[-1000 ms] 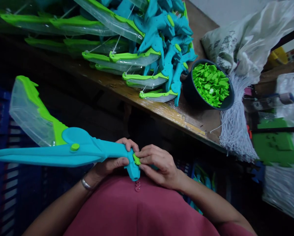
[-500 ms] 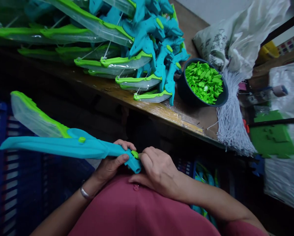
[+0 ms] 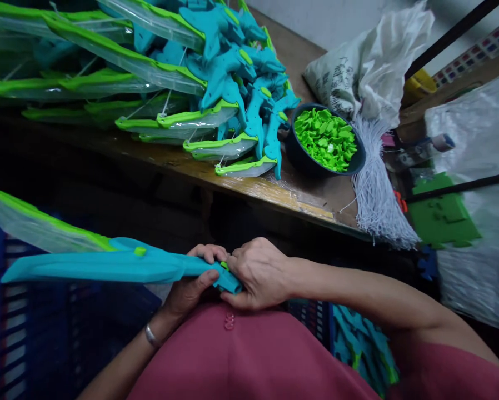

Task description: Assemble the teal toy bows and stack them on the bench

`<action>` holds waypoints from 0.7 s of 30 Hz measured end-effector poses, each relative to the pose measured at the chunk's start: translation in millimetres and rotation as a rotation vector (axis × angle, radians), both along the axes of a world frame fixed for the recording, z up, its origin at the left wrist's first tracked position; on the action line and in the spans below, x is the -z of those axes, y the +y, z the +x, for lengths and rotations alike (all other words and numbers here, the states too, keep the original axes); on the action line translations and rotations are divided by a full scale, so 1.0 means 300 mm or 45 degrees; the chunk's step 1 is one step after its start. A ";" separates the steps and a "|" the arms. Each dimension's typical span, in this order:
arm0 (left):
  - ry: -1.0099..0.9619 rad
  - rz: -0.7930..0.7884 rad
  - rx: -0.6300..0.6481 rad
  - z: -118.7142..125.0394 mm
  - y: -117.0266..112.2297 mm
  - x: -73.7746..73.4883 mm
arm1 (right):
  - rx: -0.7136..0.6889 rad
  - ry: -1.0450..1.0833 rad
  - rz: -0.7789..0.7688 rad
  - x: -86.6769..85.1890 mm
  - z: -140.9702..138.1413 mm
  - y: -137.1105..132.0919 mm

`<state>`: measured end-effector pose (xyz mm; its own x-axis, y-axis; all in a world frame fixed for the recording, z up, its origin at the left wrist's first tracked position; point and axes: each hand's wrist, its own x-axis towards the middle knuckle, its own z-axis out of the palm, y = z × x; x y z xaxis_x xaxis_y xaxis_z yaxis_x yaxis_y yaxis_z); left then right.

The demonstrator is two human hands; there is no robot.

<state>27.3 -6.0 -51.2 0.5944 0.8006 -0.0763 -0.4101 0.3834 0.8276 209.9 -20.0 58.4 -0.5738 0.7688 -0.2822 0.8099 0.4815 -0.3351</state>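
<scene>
I hold a teal toy crossbow (image 3: 108, 266) with a green and clear limb pointing left, close in front of my body. My left hand (image 3: 191, 286) is wrapped round its grip from below. My right hand (image 3: 260, 272) is closed over the rear end of the grip, fingers pressing on a small green piece (image 3: 224, 265) that barely shows between the two hands.
A pile of finished teal and green crossbows (image 3: 183, 83) lies on the wooden bench (image 3: 291, 194). A dark bowl (image 3: 299, 161) of small green parts stands beside it, then a bundle of white strings (image 3: 374, 189) and plastic bags (image 3: 370, 61). Blue crates (image 3: 20, 333) sit at lower left.
The crossbow has tilted flatter, its limb swinging down and left. My right hand has closed further over the grip's end, hiding most of the green piece. The view has shifted right.
</scene>
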 end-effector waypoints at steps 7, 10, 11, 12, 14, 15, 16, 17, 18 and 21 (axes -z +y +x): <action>0.045 0.030 0.028 0.006 -0.001 -0.001 | -0.053 0.102 0.061 0.047 0.011 -0.026; 0.255 -0.006 0.011 -0.004 0.002 0.010 | 0.031 0.077 0.017 0.059 0.008 -0.038; 0.348 -0.025 0.001 -0.007 0.006 0.015 | 0.056 0.083 -0.006 0.065 0.013 -0.038; 0.434 -0.052 -0.009 -0.008 0.012 0.020 | 0.075 0.107 -0.042 0.073 0.025 -0.037; 0.579 -0.129 -0.036 -0.009 0.027 0.030 | 0.121 0.223 -0.154 0.092 0.078 -0.031; 0.639 -0.179 -0.050 -0.010 0.033 0.036 | 0.216 0.263 -0.199 0.100 0.123 -0.029; 0.685 -0.237 -0.080 -0.010 0.039 0.040 | 0.382 0.260 -0.208 0.106 0.179 -0.028; 0.714 -0.306 -0.110 -0.011 0.044 0.044 | 0.601 0.205 -0.173 0.109 0.248 -0.029; 0.723 -0.387 -0.141 -0.011 0.047 0.047 | 0.852 0.101 -0.102 0.110 0.325 -0.033; 0.648 -0.650 -0.257 -0.005 0.048 0.049 | 1.473 -0.299 0.138 0.110 0.579 -0.057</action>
